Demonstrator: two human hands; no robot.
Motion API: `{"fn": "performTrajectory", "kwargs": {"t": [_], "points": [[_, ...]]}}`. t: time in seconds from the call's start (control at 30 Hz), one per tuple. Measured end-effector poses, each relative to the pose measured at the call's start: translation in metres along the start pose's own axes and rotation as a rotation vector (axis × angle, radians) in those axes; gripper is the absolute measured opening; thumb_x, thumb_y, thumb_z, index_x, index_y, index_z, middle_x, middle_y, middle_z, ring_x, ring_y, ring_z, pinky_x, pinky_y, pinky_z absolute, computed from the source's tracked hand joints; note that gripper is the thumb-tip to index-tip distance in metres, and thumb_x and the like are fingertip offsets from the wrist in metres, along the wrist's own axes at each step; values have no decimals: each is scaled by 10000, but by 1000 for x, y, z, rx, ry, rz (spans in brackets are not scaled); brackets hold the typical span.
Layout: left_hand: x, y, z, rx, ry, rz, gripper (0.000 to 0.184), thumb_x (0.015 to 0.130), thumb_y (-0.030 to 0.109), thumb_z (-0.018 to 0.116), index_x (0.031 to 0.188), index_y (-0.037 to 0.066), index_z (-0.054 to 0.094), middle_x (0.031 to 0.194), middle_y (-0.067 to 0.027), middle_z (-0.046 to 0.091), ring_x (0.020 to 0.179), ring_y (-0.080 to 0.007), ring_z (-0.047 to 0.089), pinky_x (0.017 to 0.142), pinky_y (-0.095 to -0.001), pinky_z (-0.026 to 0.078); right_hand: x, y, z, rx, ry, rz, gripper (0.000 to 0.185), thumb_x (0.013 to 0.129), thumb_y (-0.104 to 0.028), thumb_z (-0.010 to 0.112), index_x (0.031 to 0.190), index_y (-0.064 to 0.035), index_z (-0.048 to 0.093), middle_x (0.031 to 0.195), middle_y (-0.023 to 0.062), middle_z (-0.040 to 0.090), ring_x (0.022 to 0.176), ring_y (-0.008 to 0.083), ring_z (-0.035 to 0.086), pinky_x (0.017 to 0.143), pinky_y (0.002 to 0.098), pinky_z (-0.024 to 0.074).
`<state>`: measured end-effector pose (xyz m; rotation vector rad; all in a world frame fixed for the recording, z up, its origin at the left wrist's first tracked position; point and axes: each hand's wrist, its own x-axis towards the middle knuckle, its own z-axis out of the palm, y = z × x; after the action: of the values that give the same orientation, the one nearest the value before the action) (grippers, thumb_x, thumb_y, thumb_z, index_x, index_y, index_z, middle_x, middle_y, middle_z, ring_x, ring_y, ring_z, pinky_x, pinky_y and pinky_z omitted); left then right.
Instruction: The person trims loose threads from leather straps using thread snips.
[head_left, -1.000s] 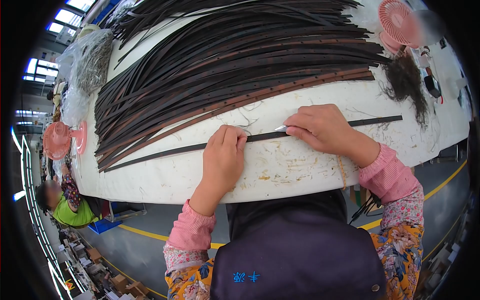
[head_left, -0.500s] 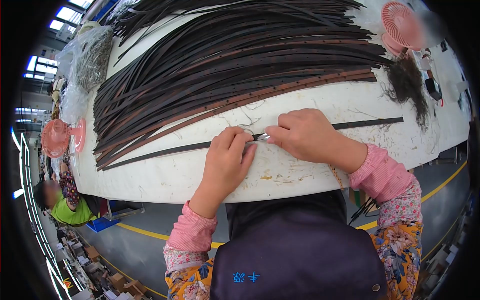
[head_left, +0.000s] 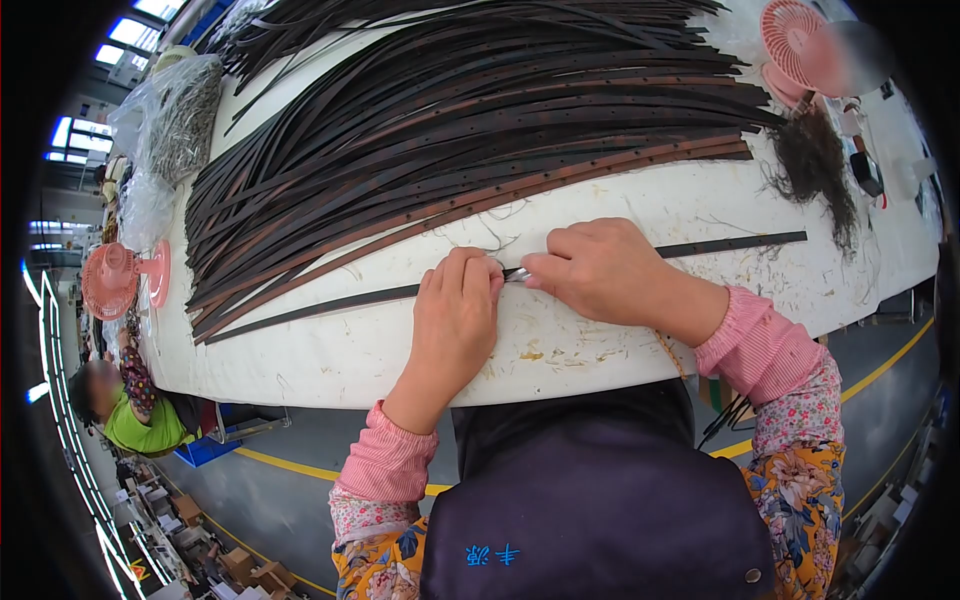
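Note:
A long dark leather-like strap (head_left: 735, 243) lies across the white table in front of me, passing under both hands. My left hand (head_left: 460, 315) is closed, its fingertips pinching the strap near its middle. Close by on the right, my right hand (head_left: 605, 270) is closed around a small silver metal tool (head_left: 517, 274) that looks like thread snips. Its tip points left, at the strap beside my left fingertips. Most of the tool is hidden in my fingers, as is the pinched spot. Thin loose threads (head_left: 490, 236) lie just beyond my hands.
A big pile of dark and brown straps (head_left: 470, 130) covers the far side of the white table (head_left: 590, 365). Pink fans (head_left: 112, 280) stand left and far right. A dark thread clump (head_left: 818, 175) lies at right, a plastic bag (head_left: 185, 115) at far left. Another person (head_left: 145, 425) sits left.
My right hand has shifted slightly left with the silver tool, closer to my left hand. My left fingers have drawn together, and the thumb is now mostly hidden.

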<state>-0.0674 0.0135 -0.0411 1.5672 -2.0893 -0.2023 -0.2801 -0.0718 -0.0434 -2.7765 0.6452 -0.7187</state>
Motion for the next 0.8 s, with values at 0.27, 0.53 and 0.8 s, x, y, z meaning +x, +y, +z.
{"fn": "performTrajectory", "kwargs": {"t": [0.27,0.53,0.8], "points": [[-5,4,-9,-155,-17,-46,286,841,22,770,1078,23,610,1105,-138,641,965,-339,640,830,-418,519,-2,2,-3,19,-13,13,216,927,-309,738,845,-127,656,727,52,619,676,264,701,595,407,557],[-5,7,3,-20,69,6,228,831,-9,746,1017,31,621,1149,-125,659,1011,-330,648,877,-416,514,0,0,1,8,4,-5,218,929,-304,739,845,-125,648,723,54,613,670,264,698,585,405,549],[-4,2,3,-110,43,-84,170,869,-42,695,1000,21,607,1162,-114,671,903,-274,644,787,-368,527,-1,0,0,19,-1,8,210,937,-301,738,856,-124,657,726,56,614,670,262,698,583,402,549]]}}
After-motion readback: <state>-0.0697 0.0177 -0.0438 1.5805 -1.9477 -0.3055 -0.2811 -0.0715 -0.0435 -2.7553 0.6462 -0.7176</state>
